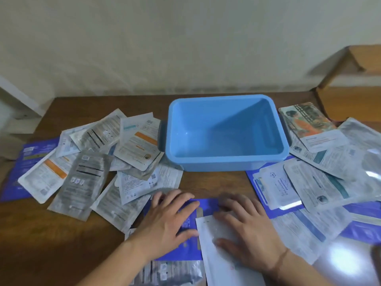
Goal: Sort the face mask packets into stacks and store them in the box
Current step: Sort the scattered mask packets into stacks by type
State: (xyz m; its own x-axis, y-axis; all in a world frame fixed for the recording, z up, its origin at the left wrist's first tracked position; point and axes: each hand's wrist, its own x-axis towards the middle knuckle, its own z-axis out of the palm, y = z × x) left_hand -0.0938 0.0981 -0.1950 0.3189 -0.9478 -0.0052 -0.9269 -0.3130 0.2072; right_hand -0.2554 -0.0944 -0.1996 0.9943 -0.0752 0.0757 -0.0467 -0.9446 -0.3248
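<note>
A brown wooden table [206, 182] stands against a pale wall. At its back centre sits an open blue plastic box [224, 133] with nothing in it. Face mask packets lie scattered and overlapping on both sides: a silver, white and orange-striped heap [92, 162] at left, a white and blue heap [321, 174] at right. Nearest the viewer, the left hand [171, 221] lies flat, fingers spread, on a purple packet [206, 205]. The right hand [247, 230] rests flat, fingers relaxed, on a white packet [220, 263] just beside it.
</note>
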